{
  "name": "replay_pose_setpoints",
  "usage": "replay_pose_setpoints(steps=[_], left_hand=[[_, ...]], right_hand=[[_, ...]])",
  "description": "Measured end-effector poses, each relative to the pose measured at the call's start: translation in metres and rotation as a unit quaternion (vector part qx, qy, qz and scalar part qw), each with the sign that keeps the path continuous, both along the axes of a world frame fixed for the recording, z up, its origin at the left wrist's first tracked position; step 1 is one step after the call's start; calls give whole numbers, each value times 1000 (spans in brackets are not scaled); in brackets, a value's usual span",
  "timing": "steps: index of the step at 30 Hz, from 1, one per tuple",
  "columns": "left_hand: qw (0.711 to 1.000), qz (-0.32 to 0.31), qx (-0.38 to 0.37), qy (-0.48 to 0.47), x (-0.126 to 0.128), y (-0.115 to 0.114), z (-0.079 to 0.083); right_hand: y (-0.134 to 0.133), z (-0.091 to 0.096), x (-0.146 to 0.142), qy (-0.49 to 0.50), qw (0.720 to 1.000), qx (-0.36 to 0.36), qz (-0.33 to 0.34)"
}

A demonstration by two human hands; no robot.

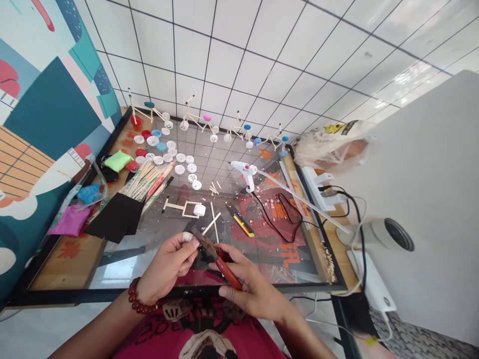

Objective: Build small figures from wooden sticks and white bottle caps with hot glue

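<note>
hands: two, a left hand (168, 267) and a right hand (249, 289)
pliers (219, 257): one pair, red-handled
glue gun (245, 172): one
stick bikes: four along the far edge, at (147, 112), (198, 122), (239, 130) and (275, 140)
stick frame (185, 208): one, unfinished, with one white cap
loose caps (164, 152): about twenty, mostly white, a few red and blue
stick bundle (145, 180): one
knife (241, 222): one, yellow and green
power strip (318, 187): one
bracelet (138, 299): one, on the left wrist
</note>
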State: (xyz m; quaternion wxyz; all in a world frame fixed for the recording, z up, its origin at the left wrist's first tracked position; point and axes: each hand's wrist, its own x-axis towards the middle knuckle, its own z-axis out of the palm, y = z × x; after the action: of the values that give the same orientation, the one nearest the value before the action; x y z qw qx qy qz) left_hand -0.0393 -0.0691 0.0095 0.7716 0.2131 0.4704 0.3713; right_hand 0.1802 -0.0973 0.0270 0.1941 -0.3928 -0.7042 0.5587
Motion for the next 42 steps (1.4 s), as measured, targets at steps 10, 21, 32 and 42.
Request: replay_pose_setpoints(steps=[10,21,32,42], left_hand=[[999,-41,3,3,-12,5,0],[996,-72,25,40,-11,6,-2],[990,-110,53,69,-13,6,0],[971,-160,118,134,-19,8,-7]], right_hand=[[2,-7,6,-37,999,12,-11],[4,-5,2,-6,1000,-23,11],[3,-1,-1,-23,1000,9,5],[2,7,4,-40,998,21,-36]])
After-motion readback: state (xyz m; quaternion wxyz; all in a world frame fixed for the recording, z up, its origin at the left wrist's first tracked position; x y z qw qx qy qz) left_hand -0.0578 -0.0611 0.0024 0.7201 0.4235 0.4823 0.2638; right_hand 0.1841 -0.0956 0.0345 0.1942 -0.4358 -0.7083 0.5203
